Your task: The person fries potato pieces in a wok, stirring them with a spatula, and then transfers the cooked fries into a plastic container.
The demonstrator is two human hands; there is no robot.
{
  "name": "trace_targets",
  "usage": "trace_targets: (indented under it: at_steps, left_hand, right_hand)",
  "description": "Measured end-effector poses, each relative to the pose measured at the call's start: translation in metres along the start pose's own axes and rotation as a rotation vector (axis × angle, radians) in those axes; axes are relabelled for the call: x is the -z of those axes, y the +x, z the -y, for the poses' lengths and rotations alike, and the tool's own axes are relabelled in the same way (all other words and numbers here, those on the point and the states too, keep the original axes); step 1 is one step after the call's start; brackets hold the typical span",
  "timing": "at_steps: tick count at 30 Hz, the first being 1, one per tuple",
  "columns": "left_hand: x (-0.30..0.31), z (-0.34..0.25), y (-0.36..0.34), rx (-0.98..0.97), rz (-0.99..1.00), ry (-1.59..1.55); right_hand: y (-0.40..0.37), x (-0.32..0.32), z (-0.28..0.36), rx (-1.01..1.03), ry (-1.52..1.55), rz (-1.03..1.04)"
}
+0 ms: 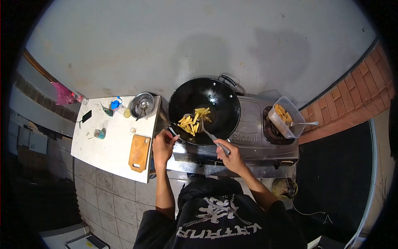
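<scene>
A large black wok [224, 112] sits on the stove, with a pile of cut potato fries [191, 124] in its lower left part. My right hand [232, 159] is closed around the grey handle of a metal spatula [212, 137]. The spatula's shaft slants down into the fries, and its head is mostly hidden among them. At the wok's near left rim, my left hand [163, 145] is closed on the black wok handle [177, 137], fingertips pinching it. The wok's other loop handle [228, 80] stands at the far side.
On the stove's [248, 120] right burner stands a clear plastic container [292, 111] with more fries and a fork [304, 123]. The white table [112, 143] at left carries a cutting board [139, 153], a metal bowl [142, 105], a phone [86, 116] and bottles. A wall rises behind the stove.
</scene>
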State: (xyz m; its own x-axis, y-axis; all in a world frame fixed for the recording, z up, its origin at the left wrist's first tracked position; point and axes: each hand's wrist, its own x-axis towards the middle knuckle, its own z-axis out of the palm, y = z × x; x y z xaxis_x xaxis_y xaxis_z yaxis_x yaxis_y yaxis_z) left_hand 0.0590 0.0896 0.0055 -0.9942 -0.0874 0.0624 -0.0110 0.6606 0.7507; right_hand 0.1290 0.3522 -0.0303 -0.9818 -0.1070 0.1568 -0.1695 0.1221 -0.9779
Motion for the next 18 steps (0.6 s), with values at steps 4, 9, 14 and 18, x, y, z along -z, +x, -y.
trace_targets:
  at_steps: [4,9,14,18]
  left_hand:
    - [0.000,-0.001,0.000,-0.009,-0.002,0.002]
    - [-0.001,-0.001,0.000,-0.012,-0.016,-0.004]
    - [-0.003,0.004,0.001,0.006,-0.010,-0.026]
    - [-0.004,0.006,0.001,0.007,-0.017,-0.048]
  right_hand:
    - [0.002,-0.001,0.009,0.036,-0.059,-0.020]
    - [0.001,-0.001,0.010,0.054,-0.107,-0.017]
    - [0.000,-0.001,0.013,0.044,-0.125,-0.016]
    - [-0.002,0.001,0.017,0.032,-0.149,-0.004]
